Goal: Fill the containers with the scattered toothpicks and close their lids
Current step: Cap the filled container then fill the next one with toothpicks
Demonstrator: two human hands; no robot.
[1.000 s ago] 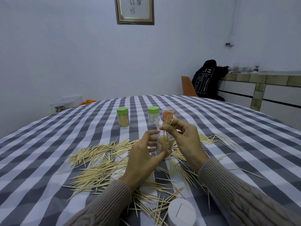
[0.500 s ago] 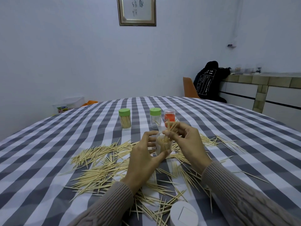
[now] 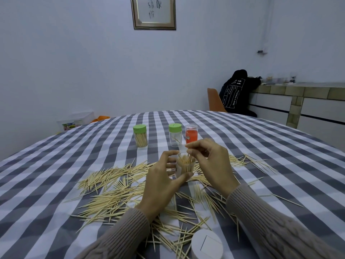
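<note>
- The round table (image 3: 270,157) is seen draped in a grey-and-white check cloth, filling the lower view.
- A wide scatter of toothpicks (image 3: 112,195) is spread across the cloth in front of the person, running from the left, under both wrists, and out to the right.
- The left hand (image 3: 160,186) is held above that scatter; the thumb and curled fingers are wrapped round the open clear container (image 3: 184,166), gripping it by its sides.
- The right hand (image 3: 212,163) is poised just over the container's mouth, thumb and forefinger pinched together on a few toothpick ends standing out of the container; the other fingers are loosely curled.
- The held container is seen upright, lidless and packed nearly full of toothpicks, a little above the cloth at the table's middle.
- A white round lid (image 3: 207,245) is lying flat at the near edge, on top of loose toothpicks.
- Farther back, three containers are lined up upright: a green-lidded container (image 3: 140,136) filled with toothpicks on the left, a second green-lidded container (image 3: 175,135) holding only a few, and just beside it on the right a clear container with red inside (image 3: 191,134).
- Whether the red one holds toothpicks cannot be told.
</note>
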